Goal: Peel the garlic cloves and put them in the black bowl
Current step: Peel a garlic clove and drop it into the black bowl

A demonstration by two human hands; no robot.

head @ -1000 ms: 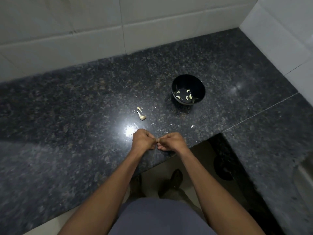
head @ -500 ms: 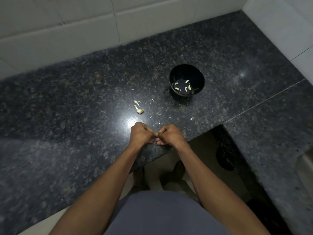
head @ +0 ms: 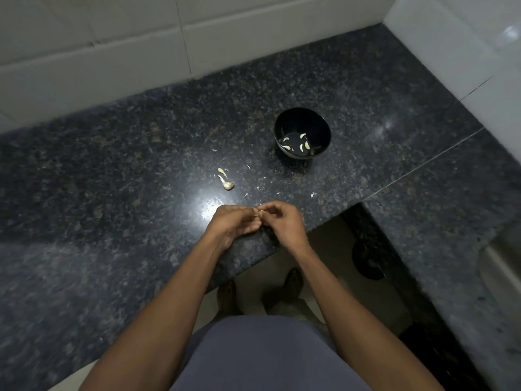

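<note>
Both hands are meeting over the near edge of the dark granite tabletop [head: 112, 193]: the left hand [head: 231, 224] and the right hand [head: 283, 221] are each curling their fingers [head: 270, 211] narrowly around one small garlic clove [head: 260, 213], pinching it between them; it is mostly hidden and whether any skin is on it cannot be told. The black bowl [head: 302, 119] is sitting farther back and to the right, well apart from the hands, holding several pale peeled cloves [head: 301, 146]. An unpeeled clove [head: 227, 184] and scraps of skin [head: 312, 195] are lying on the tabletop between hands and bowl.
</note>
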